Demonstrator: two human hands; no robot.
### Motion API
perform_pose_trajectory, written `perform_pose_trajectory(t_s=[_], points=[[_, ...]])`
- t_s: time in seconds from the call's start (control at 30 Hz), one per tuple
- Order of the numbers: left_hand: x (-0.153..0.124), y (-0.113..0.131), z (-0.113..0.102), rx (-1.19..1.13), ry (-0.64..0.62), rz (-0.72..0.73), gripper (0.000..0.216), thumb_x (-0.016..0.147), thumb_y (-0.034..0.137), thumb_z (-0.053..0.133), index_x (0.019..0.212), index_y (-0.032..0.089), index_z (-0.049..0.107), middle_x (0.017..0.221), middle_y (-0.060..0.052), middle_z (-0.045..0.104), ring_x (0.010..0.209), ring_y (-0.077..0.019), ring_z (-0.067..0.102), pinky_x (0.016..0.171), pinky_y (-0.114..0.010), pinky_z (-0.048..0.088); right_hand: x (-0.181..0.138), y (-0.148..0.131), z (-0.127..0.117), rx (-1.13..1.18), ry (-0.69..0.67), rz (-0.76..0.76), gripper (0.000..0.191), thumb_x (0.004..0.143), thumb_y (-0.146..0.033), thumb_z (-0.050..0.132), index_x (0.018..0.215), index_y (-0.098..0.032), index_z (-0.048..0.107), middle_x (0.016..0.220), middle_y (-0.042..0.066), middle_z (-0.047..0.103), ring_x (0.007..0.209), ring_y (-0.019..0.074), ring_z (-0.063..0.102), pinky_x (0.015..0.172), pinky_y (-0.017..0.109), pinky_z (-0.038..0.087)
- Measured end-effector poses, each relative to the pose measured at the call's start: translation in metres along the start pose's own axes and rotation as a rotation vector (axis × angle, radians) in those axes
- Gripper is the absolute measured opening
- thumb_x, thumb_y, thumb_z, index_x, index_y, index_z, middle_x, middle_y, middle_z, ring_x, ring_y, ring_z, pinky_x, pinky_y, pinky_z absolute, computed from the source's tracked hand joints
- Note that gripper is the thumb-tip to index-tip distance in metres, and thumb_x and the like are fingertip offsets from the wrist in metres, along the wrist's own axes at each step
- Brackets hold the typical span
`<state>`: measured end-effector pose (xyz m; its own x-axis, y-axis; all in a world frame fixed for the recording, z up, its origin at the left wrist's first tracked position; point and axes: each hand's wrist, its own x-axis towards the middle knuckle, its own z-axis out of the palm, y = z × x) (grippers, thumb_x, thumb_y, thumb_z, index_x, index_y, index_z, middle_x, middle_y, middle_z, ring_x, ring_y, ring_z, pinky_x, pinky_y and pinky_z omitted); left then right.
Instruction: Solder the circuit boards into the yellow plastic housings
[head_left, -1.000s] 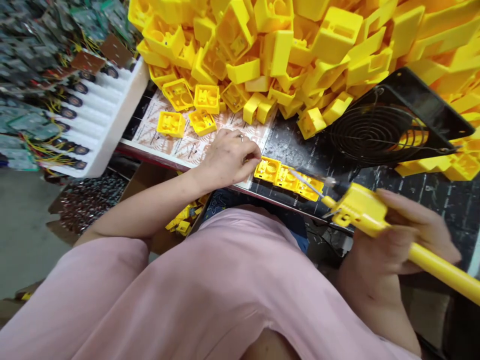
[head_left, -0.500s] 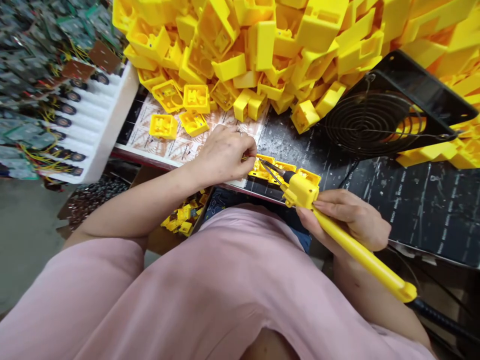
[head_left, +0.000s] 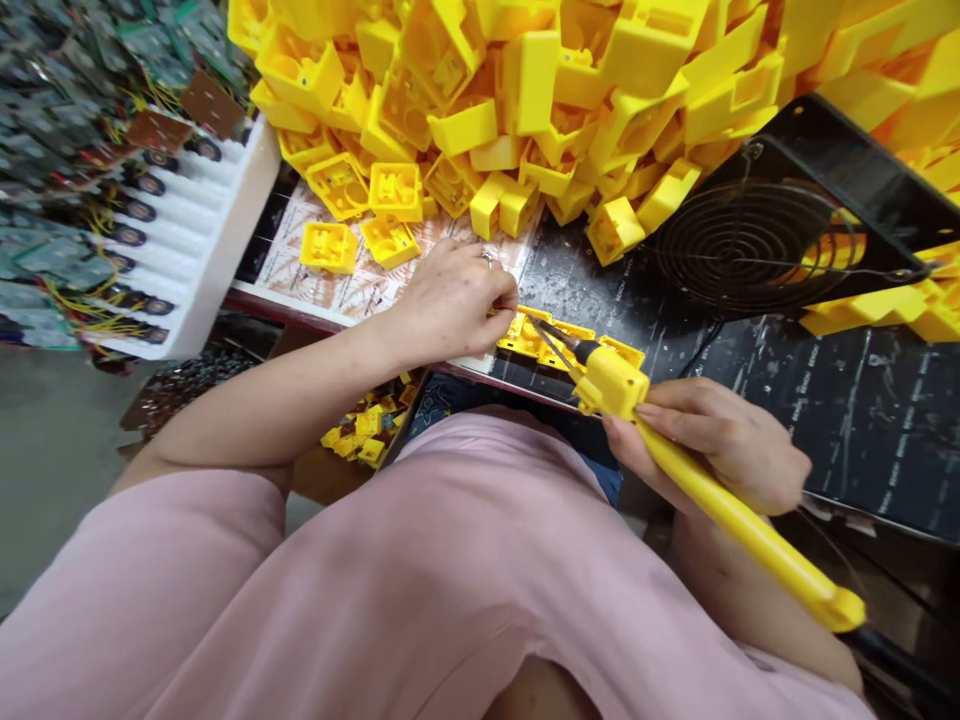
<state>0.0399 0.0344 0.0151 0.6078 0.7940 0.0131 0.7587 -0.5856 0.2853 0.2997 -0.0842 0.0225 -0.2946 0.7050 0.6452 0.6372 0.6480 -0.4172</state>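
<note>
My right hand (head_left: 720, 440) is wrapped round the long yellow handle of a soldering iron (head_left: 701, 490), which has a thin metal tube beside its dark tip and a black cable at its end. The iron points left, its tip over a row of small open yellow plastic housings (head_left: 525, 335) at the table edge. At the left end of that row is my left hand (head_left: 461, 300), wearing a ring, with thumb and fingers pinched together. What lies between those fingertips is too small to make out. Whether the iron's tip touches anything, I cannot tell.
A big heap of yellow housings (head_left: 517, 90) covers the back of the table (head_left: 862, 420). To the right a black fan (head_left: 750, 230) leans. At left, a white foam tray (head_left: 202, 260) bears wired round parts beside piled circuit boards (head_left: 60, 130). Below the table is a box of yellow pieces (head_left: 367, 425).
My right hand and the soldering iron have shifted slightly to the right, the tip drawing back a little. My left hand keeps its pinch by the housings.
</note>
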Motion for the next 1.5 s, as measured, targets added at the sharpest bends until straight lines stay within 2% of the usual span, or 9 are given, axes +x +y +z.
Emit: perform_pose_trajectory(t_s=[0.17, 0.37, 0.57, 0.7, 0.93, 1.03, 1.17, 1.4, 1.5], points=[[-0.001, -0.003, 0.003, 0.016, 0.032, -0.002, 0.026, 0.089, 0.029, 0.055, 0.086, 0.020, 0.079, 0.078, -0.007, 0.073, 0.091, -0.0273, 0.066, 0.089, -0.045, 0.049, 0.003, 0.004, 0.010, 0.051, 0.016, -0.043, 0.030, 0.082, -0.014, 0.090, 0.092, -0.023, 0.063, 0.076, -0.001, 0.074, 0.060, 0.0128, 0.070, 0.048, 0.023, 0.052], [0.001, -0.001, 0.004, 0.015, 0.024, 0.015, 0.023, 0.087, 0.027, 0.056, 0.084, 0.020, 0.078, 0.071, -0.005, 0.067, 0.089, -0.0265, 0.064, 0.090, -0.044, 0.049, 0.012, 0.002, 0.003, -0.073, -0.081, -0.113, 0.027, 0.085, -0.017, 0.088, 0.090, -0.024, 0.063, 0.075, -0.003, 0.075, 0.058, 0.0114, 0.069, 0.045, 0.023, 0.046], [0.002, -0.001, 0.003, 0.030, 0.035, 0.030, 0.023, 0.085, 0.028, 0.056, 0.081, 0.021, 0.078, 0.067, -0.005, 0.064, 0.088, -0.0263, 0.062, 0.089, -0.044, 0.048, 0.005, 0.001, -0.014, -0.062, -0.058, 0.020, 0.020, 0.092, -0.019, 0.081, 0.096, -0.027, 0.063, 0.079, -0.003, 0.074, 0.064, 0.0129, 0.071, 0.051, 0.023, 0.053], [0.002, 0.000, 0.002, 0.016, 0.020, 0.008, 0.025, 0.085, 0.029, 0.055, 0.083, 0.020, 0.078, 0.068, -0.006, 0.065, 0.090, -0.0279, 0.062, 0.092, -0.046, 0.048, 0.001, 0.001, -0.008, -0.039, -0.031, 0.077, 0.029, 0.086, -0.017, 0.087, 0.095, -0.028, 0.062, 0.079, -0.004, 0.074, 0.065, 0.0145, 0.072, 0.055, 0.025, 0.058], [0.001, -0.002, 0.004, -0.005, 0.009, 0.000, 0.022, 0.085, 0.027, 0.056, 0.083, 0.020, 0.077, 0.075, -0.006, 0.071, 0.088, -0.0262, 0.065, 0.089, -0.043, 0.050, -0.001, 0.008, -0.001, -0.029, 0.004, 0.034, 0.044, 0.087, -0.027, 0.089, 0.126, -0.023, 0.069, 0.088, 0.000, 0.080, 0.064, 0.0164, 0.075, 0.057, 0.027, 0.062], [0.000, -0.003, 0.005, -0.011, 0.005, 0.003, 0.023, 0.086, 0.028, 0.055, 0.083, 0.020, 0.076, 0.075, -0.007, 0.072, 0.087, -0.0267, 0.066, 0.088, -0.043, 0.051, -0.005, 0.006, -0.002, -0.005, 0.021, 0.091, 0.034, 0.087, -0.025, 0.089, 0.115, -0.026, 0.070, 0.084, -0.002, 0.079, 0.066, 0.0171, 0.076, 0.052, 0.026, 0.060], [0.000, -0.003, 0.005, -0.008, 0.026, 0.026, 0.022, 0.086, 0.027, 0.056, 0.083, 0.020, 0.076, 0.070, -0.005, 0.069, 0.086, -0.0257, 0.066, 0.087, -0.041, 0.052, -0.003, 0.003, 0.001, 0.013, -0.030, -0.029, 0.028, 0.084, -0.019, 0.090, 0.096, -0.025, 0.065, 0.076, -0.004, 0.076, 0.061, 0.0147, 0.073, 0.049, 0.024, 0.056], [0.000, -0.003, 0.009, -0.033, 0.061, 0.023, 0.019, 0.083, 0.028, 0.058, 0.081, 0.020, 0.076, 0.067, -0.004, 0.064, 0.086, -0.0257, 0.064, 0.089, -0.043, 0.053, 0.011, 0.002, 0.004, 0.005, -0.104, -0.128, 0.027, 0.086, -0.017, 0.087, 0.094, -0.025, 0.063, 0.078, -0.002, 0.077, 0.062, 0.0139, 0.072, 0.053, 0.024, 0.056], [0.001, -0.002, 0.008, -0.024, 0.045, 0.012, 0.021, 0.083, 0.028, 0.056, 0.082, 0.020, 0.076, 0.068, -0.005, 0.065, 0.088, -0.0276, 0.065, 0.091, -0.046, 0.053, 0.012, 0.003, -0.003, 0.014, -0.150, -0.104, 0.026, 0.087, -0.014, 0.085, 0.094, -0.024, 0.063, 0.078, -0.002, 0.075, 0.063, 0.0136, 0.071, 0.054, 0.024, 0.055]])
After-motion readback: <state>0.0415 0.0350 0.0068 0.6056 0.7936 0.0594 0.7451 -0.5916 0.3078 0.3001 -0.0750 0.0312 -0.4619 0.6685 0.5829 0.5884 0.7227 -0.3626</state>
